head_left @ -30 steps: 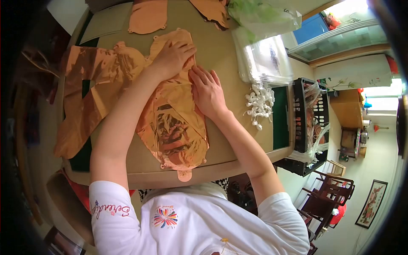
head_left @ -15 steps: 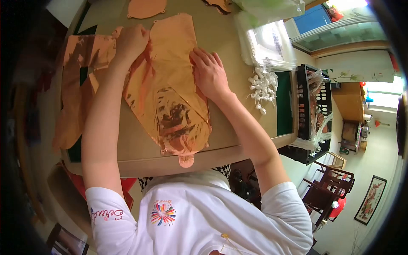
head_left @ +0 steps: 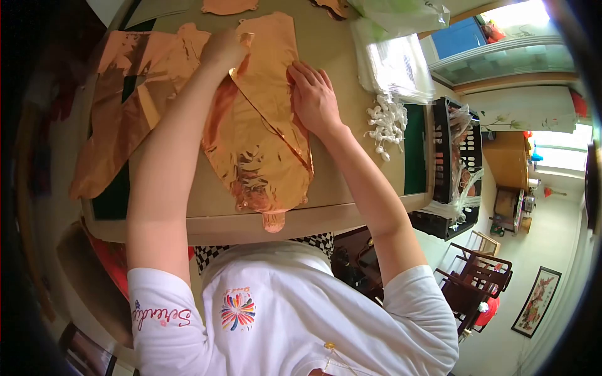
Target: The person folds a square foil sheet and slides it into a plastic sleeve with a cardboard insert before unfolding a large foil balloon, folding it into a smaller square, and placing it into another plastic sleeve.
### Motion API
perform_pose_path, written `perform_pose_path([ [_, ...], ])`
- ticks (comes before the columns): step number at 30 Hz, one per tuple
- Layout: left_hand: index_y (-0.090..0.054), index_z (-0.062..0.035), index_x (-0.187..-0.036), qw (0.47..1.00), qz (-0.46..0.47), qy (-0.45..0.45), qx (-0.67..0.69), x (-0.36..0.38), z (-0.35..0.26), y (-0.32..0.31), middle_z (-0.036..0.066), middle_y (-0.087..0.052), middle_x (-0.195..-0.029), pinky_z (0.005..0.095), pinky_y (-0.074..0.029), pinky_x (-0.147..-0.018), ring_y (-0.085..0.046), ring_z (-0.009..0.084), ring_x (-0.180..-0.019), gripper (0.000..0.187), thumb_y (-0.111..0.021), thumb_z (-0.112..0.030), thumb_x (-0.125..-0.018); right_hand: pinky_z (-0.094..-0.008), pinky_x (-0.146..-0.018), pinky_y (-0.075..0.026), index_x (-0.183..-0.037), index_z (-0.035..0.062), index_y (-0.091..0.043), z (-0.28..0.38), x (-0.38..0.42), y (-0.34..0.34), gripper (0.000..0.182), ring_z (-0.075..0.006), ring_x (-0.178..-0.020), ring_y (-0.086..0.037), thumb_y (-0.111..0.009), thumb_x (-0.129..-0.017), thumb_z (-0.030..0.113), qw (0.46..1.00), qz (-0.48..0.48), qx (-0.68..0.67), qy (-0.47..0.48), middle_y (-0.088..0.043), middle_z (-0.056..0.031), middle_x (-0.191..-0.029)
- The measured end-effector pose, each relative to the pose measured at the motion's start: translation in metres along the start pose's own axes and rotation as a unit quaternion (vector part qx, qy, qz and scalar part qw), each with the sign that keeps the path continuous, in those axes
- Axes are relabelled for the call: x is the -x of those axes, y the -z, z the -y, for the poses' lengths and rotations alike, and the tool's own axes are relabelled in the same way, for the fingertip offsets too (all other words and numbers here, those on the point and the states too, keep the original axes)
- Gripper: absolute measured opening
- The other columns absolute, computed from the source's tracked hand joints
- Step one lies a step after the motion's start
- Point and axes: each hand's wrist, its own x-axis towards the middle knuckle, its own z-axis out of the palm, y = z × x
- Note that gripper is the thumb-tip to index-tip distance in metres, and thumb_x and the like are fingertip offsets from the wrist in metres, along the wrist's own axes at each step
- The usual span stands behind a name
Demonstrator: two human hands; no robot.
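Observation:
A shiny copper-coloured foil sheet (head_left: 266, 125) lies on the table in front of me, with a rounded lower end and a small tab near the table edge. My left hand (head_left: 224, 51) is closed on the sheet's upper left edge and lifts a fold of it; the fingers are partly blurred. A diagonal crease runs from that hand down to the lower right. My right hand (head_left: 313, 97) rests along the sheet's right edge, fingers extended. To the left, more crumpled foil (head_left: 116, 125) spreads over the table, partly under my left forearm.
Clear plastic bags (head_left: 392, 62) lie at the upper right, above a bunch of white knotted pieces (head_left: 386, 122). A black crate (head_left: 444, 150) holding bags stands beyond the table's right edge. Another copper piece (head_left: 229, 5) lies at the top.
My left hand has moved right and slightly up, pulling the foil's left edge inward and raising a longer diagonal fold. My right hand stays along the right edge.

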Motion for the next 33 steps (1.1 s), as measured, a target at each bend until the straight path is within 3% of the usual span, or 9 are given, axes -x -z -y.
perform_pose_path([
  [2, -0.063, -0.0039, -0.101, 0.999, -0.019, 0.010, 0.044, 0.009, -0.013, -0.008, 0.013, -0.067, -0.085, 0.0385, -0.051, -0.076, -0.066, 0.0294, -0.083, 0.035, -0.067, -0.035, -0.086, -0.0507, -0.111, -0.031, -0.127, 0.0056, -0.053, 0.001, 0.000, 0.001, 0.040, -0.0279, -0.131, -0.045, -0.058, -0.088, 0.013, 1.000, 0.002, 0.002, 0.002, -0.053, -0.0110, -0.136],
  [5, -0.062, -0.0018, -0.101, 0.987, -0.044, -0.093, 0.125, 0.037, -0.031, -0.008, 0.015, -0.068, -0.099, 0.0423, -0.052, -0.081, -0.066, 0.0334, -0.093, 0.035, -0.061, -0.035, -0.089, -0.0504, -0.111, -0.031, -0.127, 0.0055, -0.054, -0.001, 0.000, 0.000, 0.040, -0.0281, -0.132, -0.045, -0.057, -0.088, 0.013, 1.000, -0.001, 0.006, 0.003, -0.053, -0.0112, -0.136],
  [9, -0.063, -0.0025, -0.109, 0.975, -0.098, -0.153, 0.129, 0.061, -0.030, -0.019, 0.015, -0.064, -0.102, 0.0386, -0.050, -0.082, -0.063, 0.0324, -0.096, 0.023, -0.056, -0.019, -0.094, -0.0501, -0.111, -0.031, -0.127, 0.0052, -0.054, -0.001, 0.001, 0.000, 0.039, -0.0285, -0.132, -0.044, -0.057, -0.089, 0.013, 1.000, 0.000, 0.004, 0.002, -0.053, -0.0115, -0.136],
  [12, -0.060, -0.0011, -0.117, 0.961, -0.122, -0.247, 0.032, 0.070, -0.020, -0.026, 0.015, -0.059, -0.118, 0.0413, -0.046, -0.094, -0.057, 0.0331, -0.113, 0.026, -0.049, -0.015, -0.097, -0.0478, -0.109, -0.034, -0.127, 0.0061, -0.056, 0.001, 0.001, 0.001, 0.035, -0.0298, -0.127, -0.049, -0.050, -0.092, 0.010, 1.000, -0.018, 0.010, 0.009, -0.056, -0.0126, -0.133],
  [15, -0.055, -0.0014, -0.126, 0.948, -0.152, -0.274, -0.053, 0.069, -0.008, -0.047, 0.015, -0.055, -0.130, 0.0444, -0.039, -0.105, -0.049, 0.0331, -0.125, 0.033, -0.046, -0.018, -0.099, -0.0499, -0.112, -0.030, -0.128, 0.0056, -0.054, -0.001, 0.001, 0.000, 0.039, -0.0284, -0.132, -0.044, -0.054, -0.090, 0.013, 1.000, 0.001, 0.007, 0.001, -0.053, -0.0110, -0.136],
  [18, -0.052, -0.0017, -0.131, 0.953, -0.128, -0.261, -0.080, 0.075, -0.010, -0.049, 0.015, -0.051, -0.137, 0.0469, -0.033, -0.110, -0.043, 0.0324, -0.133, 0.036, -0.045, -0.020, -0.100, -0.0497, -0.111, -0.031, -0.129, 0.0060, -0.054, -0.001, 0.001, 0.000, 0.039, -0.0285, -0.132, -0.045, -0.054, -0.090, 0.013, 1.000, 0.001, 0.008, 0.002, -0.054, -0.0112, -0.136],
  [24, -0.052, -0.0015, -0.131, 0.958, -0.112, -0.248, -0.088, 0.079, -0.013, -0.045, 0.019, -0.050, -0.138, 0.0462, -0.032, -0.112, -0.042, 0.0301, -0.134, 0.039, -0.045, -0.021, -0.098, -0.0497, -0.110, -0.032, -0.125, 0.0053, -0.056, -0.007, -0.009, 0.008, 0.036, -0.0299, -0.130, -0.046, -0.055, -0.090, 0.014, 0.997, 0.020, -0.080, -0.008, -0.055, -0.0126, -0.134],
  [27, -0.052, -0.0017, -0.131, 0.959, -0.112, -0.246, -0.083, 0.080, -0.012, -0.046, 0.019, -0.050, -0.138, 0.0461, -0.033, -0.112, -0.042, 0.0301, -0.134, 0.039, -0.046, -0.021, -0.098, -0.0499, -0.109, -0.034, -0.123, 0.0048, -0.058, 0.007, -0.026, 0.015, 0.034, -0.0306, -0.129, -0.047, -0.054, -0.091, 0.014, 0.998, -0.030, -0.038, 0.033, -0.055, -0.0137, -0.134],
  [33, -0.050, -0.0019, -0.132, 0.956, -0.132, -0.256, -0.063, 0.080, -0.011, -0.046, 0.018, -0.051, -0.137, 0.0474, -0.035, -0.109, -0.045, 0.0337, -0.130, 0.039, -0.049, -0.017, -0.097, -0.0510, -0.109, -0.033, -0.130, 0.0054, -0.055, -0.003, -0.033, -0.021, 0.037, -0.0306, -0.129, -0.047, -0.049, -0.095, 0.018, 0.999, 0.008, 0.005, 0.049, -0.053, -0.0131, -0.137],
])
